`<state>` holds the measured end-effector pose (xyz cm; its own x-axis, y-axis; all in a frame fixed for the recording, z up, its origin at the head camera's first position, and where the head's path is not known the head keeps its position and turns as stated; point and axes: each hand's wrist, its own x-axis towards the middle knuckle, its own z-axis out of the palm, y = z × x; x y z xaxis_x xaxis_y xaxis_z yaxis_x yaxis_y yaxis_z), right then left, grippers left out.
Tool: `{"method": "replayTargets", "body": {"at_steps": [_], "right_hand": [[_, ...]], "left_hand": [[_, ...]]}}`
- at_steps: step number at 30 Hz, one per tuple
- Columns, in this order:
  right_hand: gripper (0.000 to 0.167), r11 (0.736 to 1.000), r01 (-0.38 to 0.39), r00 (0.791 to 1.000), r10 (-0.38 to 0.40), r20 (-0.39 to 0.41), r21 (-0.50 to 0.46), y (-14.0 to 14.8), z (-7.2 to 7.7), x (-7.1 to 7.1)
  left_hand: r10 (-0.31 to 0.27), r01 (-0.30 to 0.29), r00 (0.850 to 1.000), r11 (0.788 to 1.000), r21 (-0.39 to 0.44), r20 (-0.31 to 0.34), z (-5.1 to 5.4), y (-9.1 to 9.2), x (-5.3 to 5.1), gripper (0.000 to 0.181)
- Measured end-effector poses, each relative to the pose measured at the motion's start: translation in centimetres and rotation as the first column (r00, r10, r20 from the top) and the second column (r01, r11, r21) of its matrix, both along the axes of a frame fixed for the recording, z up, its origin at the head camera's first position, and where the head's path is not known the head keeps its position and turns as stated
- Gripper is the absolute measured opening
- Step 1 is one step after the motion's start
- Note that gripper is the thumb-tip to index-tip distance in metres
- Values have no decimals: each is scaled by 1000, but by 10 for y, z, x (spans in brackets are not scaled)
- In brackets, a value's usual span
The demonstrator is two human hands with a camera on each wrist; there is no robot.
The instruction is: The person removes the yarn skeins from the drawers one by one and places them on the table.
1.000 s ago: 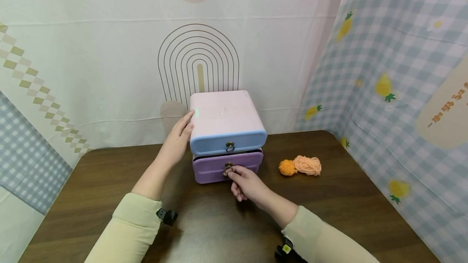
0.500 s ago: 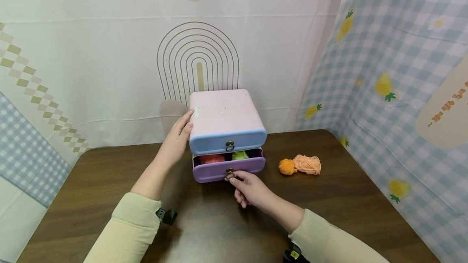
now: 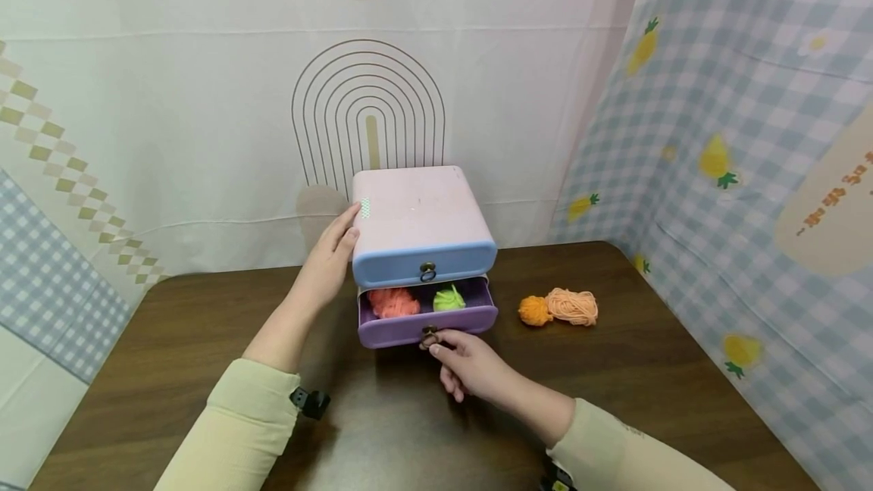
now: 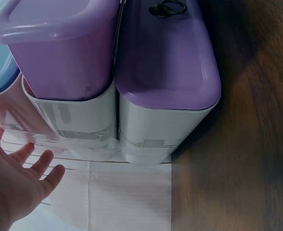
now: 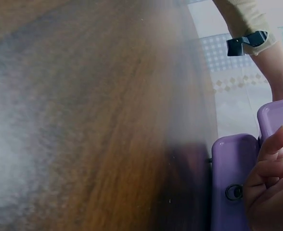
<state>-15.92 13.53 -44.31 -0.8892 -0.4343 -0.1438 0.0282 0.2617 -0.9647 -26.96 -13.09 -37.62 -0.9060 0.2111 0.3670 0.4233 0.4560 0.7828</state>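
A pink-topped box (image 3: pixel 419 207) with a blue drawer front (image 3: pixel 389 267) stands on the table. Below that front, a purple drawer (image 3: pixel 389 333) is pulled partly out, with coral-red yarn (image 3: pixel 393 303) at its left and bright green yarn (image 3: pixel 448 299) at its right. My right hand (image 3: pixel 474 367) pinches this drawer's ring pull between thumb and index finger. My left hand (image 3: pixel 327 260), fingers extended, rests against the box's left side. In the left wrist view, another purple drawer (image 4: pixel 165 67) sits closed beside the pulled-out drawer (image 4: pixel 62 67), on the tabletop side.
Orange yarn (image 3: pixel 535 311) and a peach yarn bundle (image 3: pixel 574 307) lie on the table (image 3: pixel 184 370), right of the box. A white patterned cloth (image 3: pixel 204 135) hangs behind, and a blue checked cloth (image 3: pixel 702 82) hangs along the right side.
The purple drawer has slid out towards me with my right hand on its ring, bringing the red and green yarn into view. My left hand has stayed against the box.
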Motion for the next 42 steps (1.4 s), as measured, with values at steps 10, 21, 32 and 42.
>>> {"method": "replayTargets", "body": {"at_steps": [10,21,32,42], "right_hand": [[31,999,-31,1000,31,6,7,4,-5,12],[31,999,-41,999,41,10,5,6,-5,25],[30,999,-48,999,48,26,-21,10,-6,30],[31,998,-63,998,63,13,-9,11,-7,29]], "left_hand": [[8,-8,1000,1000,-14,16,0,0,1,52],[7,-7,1000,1000,-14,11,-1,0,0,53],[1,-1,1000,1000,-12,7,-3,-1,-1,54],[-4,4,1000,1000,-13,2,-2,-1,0,53]]}}
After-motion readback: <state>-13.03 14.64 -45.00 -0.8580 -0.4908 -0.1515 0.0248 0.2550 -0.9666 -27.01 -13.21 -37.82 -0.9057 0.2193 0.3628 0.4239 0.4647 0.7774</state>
